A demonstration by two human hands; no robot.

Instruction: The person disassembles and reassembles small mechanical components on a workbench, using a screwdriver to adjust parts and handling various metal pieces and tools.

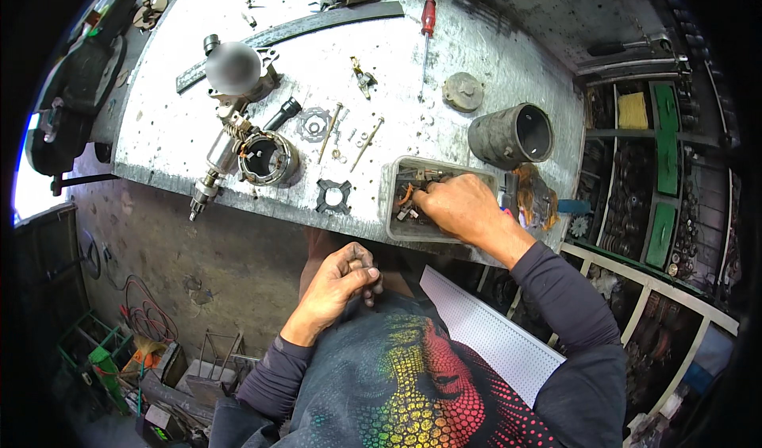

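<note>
My right hand (pixel 462 207) reaches into a clear plastic tub (pixel 391 198) at the table's front edge. Its fingers are bent together among small metal parts and orange-brown pieces (pixel 407 194); whatever they pinch is hidden. Held in front of my body, just off the table, my left hand (pixel 344 283) is closed with the thumb against the curled fingers, and I cannot see what lies inside. Left of the tub is a dark cross-shaped plate (pixel 332 196). Beyond it lie long bolts (pixel 367 145) and a thin gasket (pixel 314 124).
An open motor housing (pixel 267 159) with a shaft stands at the left. Right of the tub are a metal cylinder (pixel 512 135) and a brownish plastic bag (pixel 536 198). A red-handled screwdriver (pixel 428 21), a round cap (pixel 463 92) and a metal strip (pixel 333 24) lie farther back.
</note>
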